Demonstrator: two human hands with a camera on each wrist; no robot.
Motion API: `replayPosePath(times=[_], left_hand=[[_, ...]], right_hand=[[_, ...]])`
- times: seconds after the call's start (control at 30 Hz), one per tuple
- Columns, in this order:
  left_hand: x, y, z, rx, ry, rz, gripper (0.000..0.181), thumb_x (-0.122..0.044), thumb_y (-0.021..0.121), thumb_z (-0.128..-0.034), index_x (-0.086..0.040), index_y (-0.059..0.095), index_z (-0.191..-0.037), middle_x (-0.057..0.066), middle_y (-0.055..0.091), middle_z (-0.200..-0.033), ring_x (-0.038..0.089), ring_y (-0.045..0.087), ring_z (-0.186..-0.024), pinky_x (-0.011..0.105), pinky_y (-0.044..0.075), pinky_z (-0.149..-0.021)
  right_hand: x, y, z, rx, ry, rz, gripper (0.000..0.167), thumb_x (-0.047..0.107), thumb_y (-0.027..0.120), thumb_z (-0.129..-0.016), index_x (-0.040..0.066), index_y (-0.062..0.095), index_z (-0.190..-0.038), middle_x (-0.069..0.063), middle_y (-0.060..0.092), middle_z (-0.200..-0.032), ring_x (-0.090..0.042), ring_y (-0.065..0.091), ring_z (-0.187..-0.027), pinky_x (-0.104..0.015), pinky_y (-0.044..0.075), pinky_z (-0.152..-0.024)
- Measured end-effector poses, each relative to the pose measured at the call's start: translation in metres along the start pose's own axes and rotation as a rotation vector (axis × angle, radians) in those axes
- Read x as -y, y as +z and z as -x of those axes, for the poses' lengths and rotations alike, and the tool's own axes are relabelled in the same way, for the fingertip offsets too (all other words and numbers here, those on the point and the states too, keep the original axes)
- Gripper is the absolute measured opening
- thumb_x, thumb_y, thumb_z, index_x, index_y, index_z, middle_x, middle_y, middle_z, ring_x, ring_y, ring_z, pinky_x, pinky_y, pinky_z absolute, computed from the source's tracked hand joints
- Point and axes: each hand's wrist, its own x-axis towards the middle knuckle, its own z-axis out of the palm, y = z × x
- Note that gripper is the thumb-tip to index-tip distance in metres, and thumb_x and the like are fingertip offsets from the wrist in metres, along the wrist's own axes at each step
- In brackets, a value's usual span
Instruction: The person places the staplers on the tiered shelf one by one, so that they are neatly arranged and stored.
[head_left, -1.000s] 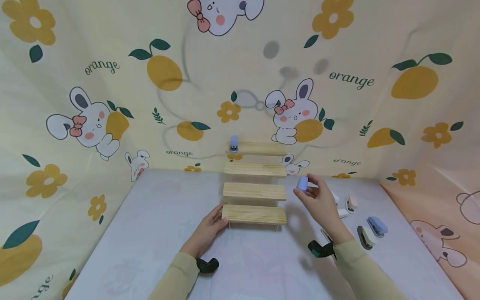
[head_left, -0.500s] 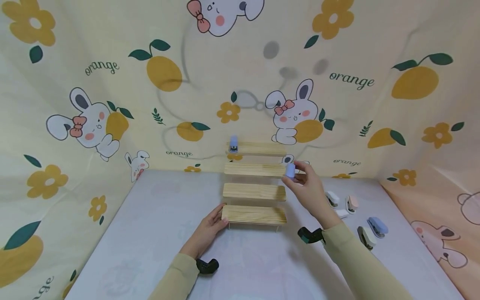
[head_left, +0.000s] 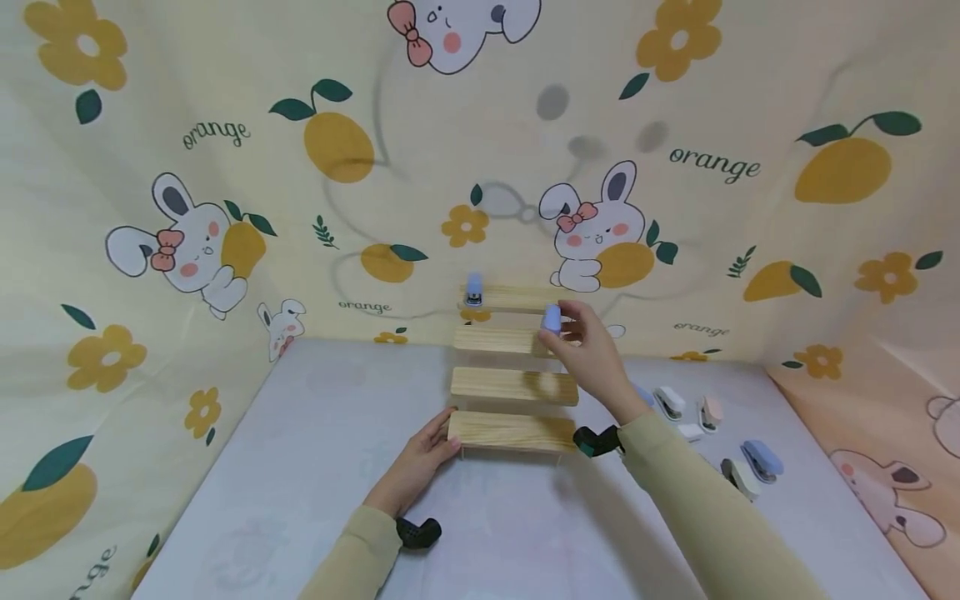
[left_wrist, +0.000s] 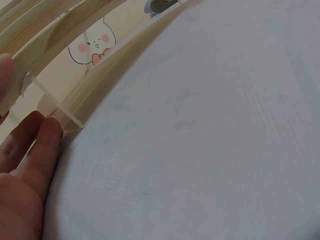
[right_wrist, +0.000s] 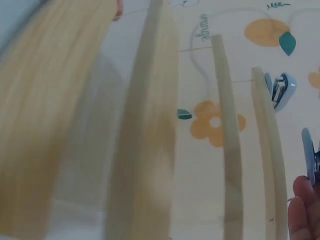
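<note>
A small four-tier wooden shelf (head_left: pixel 513 431) stands mid-table near the back. My left hand (head_left: pixel 416 467) grips the left end of its lowest board, thumb on top; in the left wrist view the fingers (left_wrist: pixel 47 145) lie below the board beside a thin leg. My right hand (head_left: pixel 596 354) pinches a light blue mini stapler (head_left: pixel 552 320) between thumb and fingers, held up near the right ends of the upper boards. In the right wrist view this stapler (right_wrist: pixel 308 155) appears apart from the wood. Another blue stapler (head_left: pixel 474 288) rests at the left end of the top board.
To the right on the table lie several staplers: a white one (head_left: pixel 670 402), a pink one (head_left: pixel 709 412), a blue one (head_left: pixel 763 461) and a pale one (head_left: pixel 741 478). A patterned cloth backdrop (head_left: pixel 420 150) rises behind the shelf.
My right hand has carried the blue stapler leftward and up, from right of the shelf to near the upper boards. The left hand stays on the bottom board. The head view has shifted slightly.
</note>
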Motion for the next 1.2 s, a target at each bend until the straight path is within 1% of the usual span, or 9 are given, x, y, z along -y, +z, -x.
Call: replayPosePath(times=[0.13,0.23,0.3,0.43,0.6,0.77,0.83,0.97,1.2], left_hand=[[0.0,0.0,0.0,0.001,0.011,0.008,0.066,-0.025,0.062,-0.0953,-0.022,0.03,-0.153,0.013,0.043,-0.146,0.023,0.04,-0.133,0.042,0.028,-0.112],[0.001,0.0,-0.001,0.001,0.021,0.004,0.065,-0.024,0.061,-0.0961,-0.02,0.03,-0.153,0.015,0.043,-0.146,0.024,0.04,-0.134,0.043,0.028,-0.112],[0.001,0.0,-0.001,-0.006,0.018,-0.007,0.064,-0.024,0.061,-0.096,-0.021,0.03,-0.153,0.015,0.043,-0.146,0.024,0.041,-0.133,0.043,0.028,-0.112],[0.001,0.0,-0.001,-0.013,0.015,-0.021,0.064,-0.026,0.061,-0.0955,-0.024,0.032,-0.152,0.014,0.044,-0.145,0.024,0.042,-0.133,0.043,0.028,-0.112],[0.001,0.0,-0.002,-0.001,0.021,0.001,0.062,-0.023,0.061,-0.096,-0.023,0.032,-0.152,0.013,0.044,-0.145,0.022,0.043,-0.131,0.042,0.029,-0.111],[0.0,0.001,-0.003,0.004,0.028,-0.003,0.063,-0.022,0.061,-0.0961,-0.023,0.031,-0.152,0.013,0.044,-0.145,0.022,0.043,-0.132,0.04,0.03,-0.111],[0.0,0.001,-0.003,0.003,0.027,-0.016,0.064,-0.024,0.061,-0.096,-0.023,0.03,-0.152,0.013,0.043,-0.146,0.023,0.041,-0.133,0.04,0.03,-0.111],[-0.001,0.001,-0.002,-0.005,0.023,-0.036,0.066,-0.026,0.061,-0.0958,-0.023,0.029,-0.153,0.013,0.041,-0.148,0.024,0.038,-0.136,0.04,0.03,-0.111],[0.001,0.0,-0.002,-0.006,0.015,-0.067,0.065,-0.031,0.061,-0.0958,-0.025,0.029,-0.153,0.011,0.04,-0.149,0.023,0.037,-0.136,0.04,0.03,-0.111]], right_hand=[[0.003,0.004,-0.019,0.016,-0.039,0.026,0.07,0.042,0.069,-0.089,0.005,0.041,-0.141,-0.007,0.052,-0.129,-0.023,0.05,-0.113,-0.042,0.041,-0.096],[0.006,0.008,-0.032,0.036,-0.026,0.041,0.071,0.044,0.067,-0.089,0.006,0.04,-0.142,-0.006,0.052,-0.129,-0.021,0.05,-0.114,-0.041,0.041,-0.098],[0.008,0.011,-0.041,0.056,-0.013,0.039,0.07,0.045,0.066,-0.09,0.007,0.039,-0.143,-0.005,0.051,-0.13,-0.021,0.049,-0.115,-0.039,0.042,-0.099],[0.008,0.014,-0.058,0.1,-0.018,0.029,0.068,0.041,0.064,-0.092,0.007,0.037,-0.144,-0.008,0.048,-0.132,-0.022,0.048,-0.118,-0.039,0.042,-0.1],[0.003,0.014,-0.075,0.144,0.011,0.026,0.063,0.04,0.063,-0.093,0.009,0.037,-0.141,-0.007,0.047,-0.135,-0.023,0.049,-0.112,-0.04,0.045,-0.094],[0.0,0.013,-0.081,0.181,0.076,0.048,0.058,0.044,0.062,-0.093,0.014,0.038,-0.136,-0.004,0.047,-0.136,-0.023,0.05,-0.105,-0.037,0.048,-0.086],[0.001,0.013,-0.082,0.186,0.091,0.056,0.056,0.045,0.061,-0.093,0.014,0.039,-0.134,-0.004,0.047,-0.135,-0.022,0.05,-0.105,-0.036,0.048,-0.086],[0.002,0.015,-0.081,0.205,0.104,0.07,0.054,0.042,0.06,-0.095,0.013,0.038,-0.134,-0.008,0.047,-0.137,-0.024,0.05,-0.107,-0.038,0.047,-0.088],[0.001,0.013,-0.082,0.233,0.126,0.122,0.062,0.031,0.071,-0.089,0.015,0.034,-0.136,-0.01,0.046,-0.139,-0.025,0.048,-0.108,-0.04,0.042,-0.092]])
